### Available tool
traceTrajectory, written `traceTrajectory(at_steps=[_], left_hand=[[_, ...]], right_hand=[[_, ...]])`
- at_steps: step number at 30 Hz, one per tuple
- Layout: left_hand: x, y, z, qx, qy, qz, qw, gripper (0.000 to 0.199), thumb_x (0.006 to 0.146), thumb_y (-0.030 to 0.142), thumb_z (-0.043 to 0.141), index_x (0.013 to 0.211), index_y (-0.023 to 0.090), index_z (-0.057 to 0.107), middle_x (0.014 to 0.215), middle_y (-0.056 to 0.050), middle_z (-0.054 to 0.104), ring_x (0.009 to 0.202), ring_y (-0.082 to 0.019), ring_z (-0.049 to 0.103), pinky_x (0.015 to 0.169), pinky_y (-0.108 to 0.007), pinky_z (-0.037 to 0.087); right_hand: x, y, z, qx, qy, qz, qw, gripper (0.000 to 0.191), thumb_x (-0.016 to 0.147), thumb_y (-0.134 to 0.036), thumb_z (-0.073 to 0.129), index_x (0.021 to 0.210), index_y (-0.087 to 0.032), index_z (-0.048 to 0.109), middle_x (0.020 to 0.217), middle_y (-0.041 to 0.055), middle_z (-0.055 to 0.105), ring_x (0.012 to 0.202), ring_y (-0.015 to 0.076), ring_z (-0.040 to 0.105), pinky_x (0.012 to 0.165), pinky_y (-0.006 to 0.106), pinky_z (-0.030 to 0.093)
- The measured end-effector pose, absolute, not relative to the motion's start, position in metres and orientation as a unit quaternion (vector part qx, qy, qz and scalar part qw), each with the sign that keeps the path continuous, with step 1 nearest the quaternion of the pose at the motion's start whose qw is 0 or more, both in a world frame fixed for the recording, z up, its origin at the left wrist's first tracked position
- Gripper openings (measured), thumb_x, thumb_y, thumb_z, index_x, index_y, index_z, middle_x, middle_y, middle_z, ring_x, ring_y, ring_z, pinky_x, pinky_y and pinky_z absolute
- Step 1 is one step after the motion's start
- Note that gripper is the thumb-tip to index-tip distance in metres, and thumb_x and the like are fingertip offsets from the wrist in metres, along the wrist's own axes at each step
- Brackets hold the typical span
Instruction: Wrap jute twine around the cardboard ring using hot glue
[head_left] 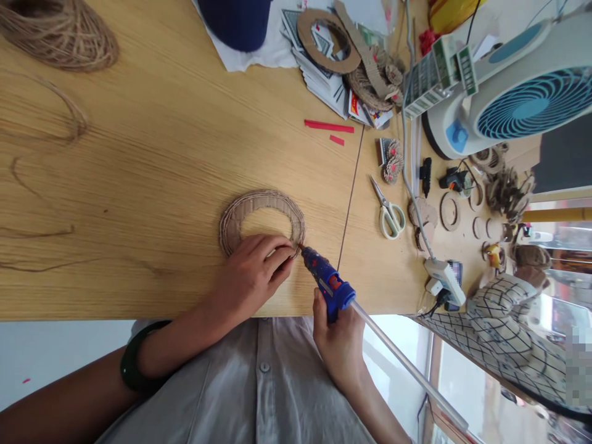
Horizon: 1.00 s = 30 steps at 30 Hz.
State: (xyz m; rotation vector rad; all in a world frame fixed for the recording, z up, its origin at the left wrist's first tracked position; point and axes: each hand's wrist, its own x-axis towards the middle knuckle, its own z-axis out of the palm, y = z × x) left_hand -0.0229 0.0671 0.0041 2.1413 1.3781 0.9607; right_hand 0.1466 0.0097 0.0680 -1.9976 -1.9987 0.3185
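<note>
A brown cardboard ring [263, 201], its outer edge wrapped with cord, lies flat near the table's front edge. My left hand [254, 274] is closed on the ring's near right side, its fingertips pressed together at the rim. Wrapped round the handle of a blue hot glue gun [329, 280] is my right hand [340, 339]. The gun's nozzle meets the ring's right edge, close beside my left fingertips. A long clear glue stick [409, 364] sticks out of the gun's back, slanting down to the right.
Loose brown cord [69, 37] is heaped at the far left, with strands trailing below. White-handled scissors [391, 217], red strips [329, 127] and a power strip [446, 280] lie to the right. Playing cards [324, 83], a cardboard ring [308, 37] and a fan [509, 92] are farther back.
</note>
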Motion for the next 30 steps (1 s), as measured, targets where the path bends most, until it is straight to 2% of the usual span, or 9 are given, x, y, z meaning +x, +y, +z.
traceTrajectory(at_steps=[7, 14, 22, 30], left_hand=[[-0.022, 0.067, 0.003, 0.769, 0.497, 0.348, 0.201, 0.014, 0.093, 0.018, 0.062, 0.107, 0.018, 0.062, 0.108, -0.005, 0.068, 0.102, -0.022, 0.064, 0.094, -0.040, 0.053], [-0.023, 0.066, 0.002, 0.771, 0.493, 0.348, 0.202, 0.012, 0.094, 0.018, 0.060, 0.106, 0.019, 0.062, 0.108, -0.004, 0.068, 0.103, -0.021, 0.064, 0.093, -0.039, 0.052], [-0.020, 0.066, 0.001, 0.768, 0.503, 0.344, 0.195, 0.013, 0.094, 0.017, 0.059, 0.106, 0.022, 0.061, 0.107, -0.003, 0.067, 0.098, -0.019, 0.064, 0.091, -0.038, 0.051], [-0.018, 0.066, 0.002, 0.766, 0.507, 0.341, 0.200, 0.013, 0.094, 0.015, 0.058, 0.105, 0.022, 0.061, 0.105, -0.003, 0.068, 0.097, -0.018, 0.063, 0.090, -0.037, 0.052]], right_hand=[[0.151, 0.007, 0.074, -0.711, -0.669, 0.139, 0.169, 0.037, 0.099, -0.038, 0.048, 0.074, -0.015, 0.064, 0.050, -0.0014, 0.052, 0.037, 0.0123, 0.043, 0.041, 0.025, 0.036], [0.151, 0.014, 0.066, -0.718, -0.651, 0.172, 0.177, 0.041, 0.099, -0.042, 0.046, 0.072, -0.016, 0.064, 0.046, -0.0024, 0.049, 0.038, 0.0135, 0.044, 0.041, 0.025, 0.038], [0.155, 0.016, 0.061, -0.717, -0.638, 0.182, 0.215, 0.037, 0.098, -0.040, 0.046, 0.077, -0.017, 0.065, 0.056, 0.0036, 0.063, 0.048, 0.0177, 0.058, 0.049, 0.027, 0.047], [0.158, 0.013, 0.056, -0.721, -0.619, 0.212, 0.226, 0.035, 0.096, -0.039, 0.050, 0.070, -0.019, 0.062, 0.050, -0.0002, 0.055, 0.042, 0.0153, 0.050, 0.042, 0.025, 0.039]])
